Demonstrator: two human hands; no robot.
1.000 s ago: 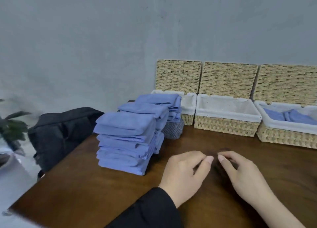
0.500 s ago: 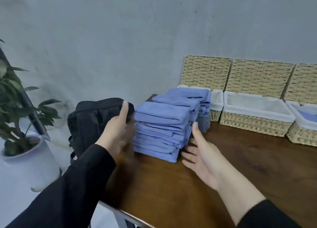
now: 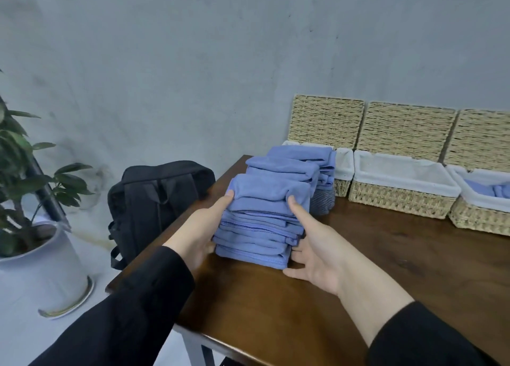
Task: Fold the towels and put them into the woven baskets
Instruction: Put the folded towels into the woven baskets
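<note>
Three lined woven baskets stand in a row at the back of the wooden table (image 3: pixel 414 283), each with its woven lid propped upright behind it against the grey wall. The left basket (image 3: pixel 343 172) is partly hidden by towel stacks, the middle basket (image 3: pixel 400 200) shows only white lining, and the right basket (image 3: pixel 480 216) holds blue towels. Three stacks of folded blue towels sit on the table's left part; the nearest stack (image 3: pixel 265 216) is clasped between both hands. The left hand (image 3: pixel 201 236) presses its left side, thumb on the top towel; the right hand (image 3: pixel 314 252) presses the right side with straight fingers, thumb up. Beyond the table edge stand one black backpack (image 3: pixel 154 200) and one potted plant (image 3: pixel 41 261). No writing is legible.
</note>
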